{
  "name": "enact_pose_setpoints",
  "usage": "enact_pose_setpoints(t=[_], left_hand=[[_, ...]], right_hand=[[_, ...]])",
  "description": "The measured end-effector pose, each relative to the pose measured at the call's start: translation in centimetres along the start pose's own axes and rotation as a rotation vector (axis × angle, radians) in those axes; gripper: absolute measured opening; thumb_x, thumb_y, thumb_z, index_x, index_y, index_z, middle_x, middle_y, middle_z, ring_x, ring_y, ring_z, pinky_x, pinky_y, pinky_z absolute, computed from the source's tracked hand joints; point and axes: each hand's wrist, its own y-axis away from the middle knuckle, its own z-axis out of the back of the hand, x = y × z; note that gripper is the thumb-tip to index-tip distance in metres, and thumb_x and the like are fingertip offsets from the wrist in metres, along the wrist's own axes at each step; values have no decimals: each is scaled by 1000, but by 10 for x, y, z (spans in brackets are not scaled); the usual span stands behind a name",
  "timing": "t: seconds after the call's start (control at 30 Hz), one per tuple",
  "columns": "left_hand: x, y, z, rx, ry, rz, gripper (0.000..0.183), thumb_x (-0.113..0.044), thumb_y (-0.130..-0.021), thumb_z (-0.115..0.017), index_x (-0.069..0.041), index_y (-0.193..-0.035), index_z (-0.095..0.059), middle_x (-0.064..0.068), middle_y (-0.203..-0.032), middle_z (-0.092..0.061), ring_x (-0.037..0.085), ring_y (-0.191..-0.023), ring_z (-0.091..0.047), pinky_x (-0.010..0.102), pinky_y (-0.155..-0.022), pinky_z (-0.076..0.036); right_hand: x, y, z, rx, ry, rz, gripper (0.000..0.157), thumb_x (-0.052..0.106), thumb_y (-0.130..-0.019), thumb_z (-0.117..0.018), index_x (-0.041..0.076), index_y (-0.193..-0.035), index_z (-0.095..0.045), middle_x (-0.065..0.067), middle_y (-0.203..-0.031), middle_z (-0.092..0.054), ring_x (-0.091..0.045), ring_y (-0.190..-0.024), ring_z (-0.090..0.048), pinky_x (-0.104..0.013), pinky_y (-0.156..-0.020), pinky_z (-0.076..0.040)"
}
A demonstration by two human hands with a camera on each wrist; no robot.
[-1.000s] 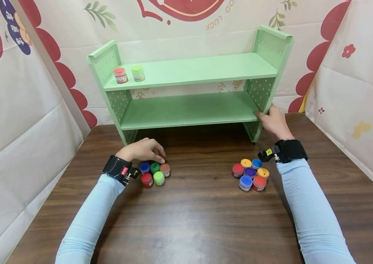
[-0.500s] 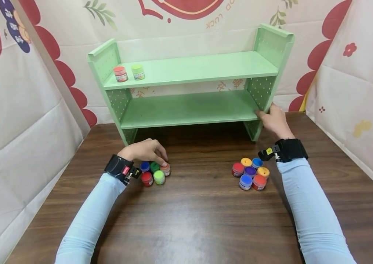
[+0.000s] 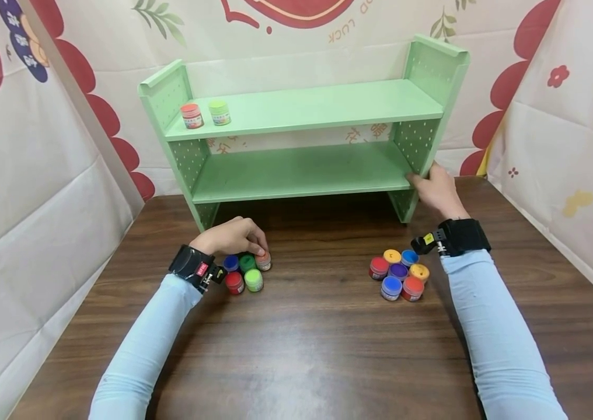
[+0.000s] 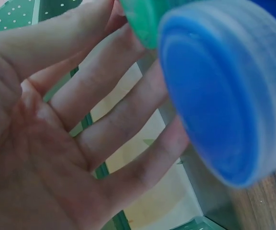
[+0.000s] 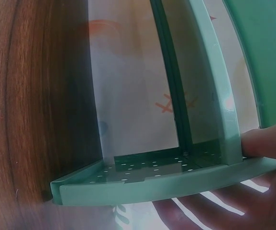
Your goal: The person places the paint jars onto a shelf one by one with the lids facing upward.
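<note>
My left hand (image 3: pixel 232 235) pinches a small paint jar with an orange-brown lid (image 3: pixel 264 263) at the right of the left-hand jar cluster. Around that jar stand a dark green one (image 3: pixel 247 263), a dark blue one (image 3: pixel 230 263), a red one (image 3: pixel 234 283) and a light green one (image 3: pixel 254 280). In the left wrist view a blue-lidded jar (image 4: pixel 209 96) looms close to the camera, and the fingertips are hidden behind a green lid (image 4: pixel 145 21). My right hand (image 3: pixel 439 191) grips the right side panel of the green shelf (image 3: pixel 302 169), thumb on the front edge.
A red-lidded jar (image 3: pixel 192 116) and a light green one (image 3: pixel 220 113) stand on the upper shelf at left. Another cluster of several jars (image 3: pixel 398 272) sits on the wooden table (image 3: pixel 302 344) near my right forearm. Printed cloth (image 3: pixel 296 64) hangs behind the shelf.
My left fingers have closed on the orange-brown jar, which has shifted slightly up in the view, away from me. The right hand stays on the shelf panel.
</note>
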Motion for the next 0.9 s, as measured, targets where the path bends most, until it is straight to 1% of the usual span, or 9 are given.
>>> enact_pose_setpoints(t=[0.13, 0.27, 0.4, 0.5, 0.6, 0.73, 0.8, 0.9], left_hand=[[6, -2, -1, -17, 14, 7, 13, -17, -100, -68, -23, -100, -80, -6, -101, -77, 12, -90, -64, 32, -83, -52], [13, -3, -1, -34, 27, 14, 16, -14, -101, -64, -21, -103, -78, -5, -98, -76, 13, -91, -64, 33, -85, -52], [17, -4, 0, -59, 26, 14, 18, -11, -102, -62, -17, -110, -76, -2, -93, -76, 14, -88, -65, 32, -84, -52], [18, -3, 1, -65, 17, 19, 20, -13, -103, -61, -14, -117, -75, 0, -95, -75, 15, -88, -65, 33, -84, -52], [15, -2, 3, -55, 11, 27, 22, -21, -102, -65, -14, -121, -73, 0, -100, -76, 16, -92, -67, 36, -88, -52], [12, -3, 3, -47, 1, 31, 30, -28, -95, -75, -15, -122, -72, -1, -102, -76, 17, -97, -68, 39, -92, -52], [12, -3, 2, -52, 1, 30, 29, -28, -93, -77, -16, -119, -73, -1, -101, -76, 17, -96, -68, 38, -92, -52], [12, -4, 0, -78, -3, 23, 21, -27, -94, -77, -19, -113, -74, -2, -99, -76, 15, -94, -68, 37, -89, -53]], right_hand=[[0, 1, 0, -4, 1, 5, 58, 32, -106, -50, -2, -152, -40, -37, -146, -50, -50, -124, -57, -60, -97, -49], [0, 2, -1, -3, 1, 8, 58, 32, -106, -49, -2, -152, -40, -37, -146, -51, -48, -121, -58, -58, -95, -50], [1, 1, -1, 2, 2, 1, 59, 33, -106, -49, -1, -153, -39, -37, -147, -50, -49, -122, -58, -58, -95, -50], [1, -1, -1, 5, 3, -8, 60, 33, -106, -49, -1, -154, -38, -37, -148, -49, -50, -126, -56, -60, -97, -49], [1, -2, -1, 3, 1, -13, 60, 34, -106, -49, -1, -154, -38, -36, -148, -48, -50, -128, -54, -61, -99, -48], [1, -1, -1, 1, -8, -17, 60, 34, -106, -48, 0, -154, -38, -36, -149, -48, -50, -130, -53, -62, -100, -48], [1, -1, -1, 0, -10, -17, 60, 34, -106, -48, 0, -154, -38, -36, -149, -49, -50, -129, -54, -62, -100, -48], [1, -1, -1, -5, -4, -16, 59, 34, -106, -49, -1, -153, -40, -36, -147, -50, -50, -128, -55, -61, -99, -49]])
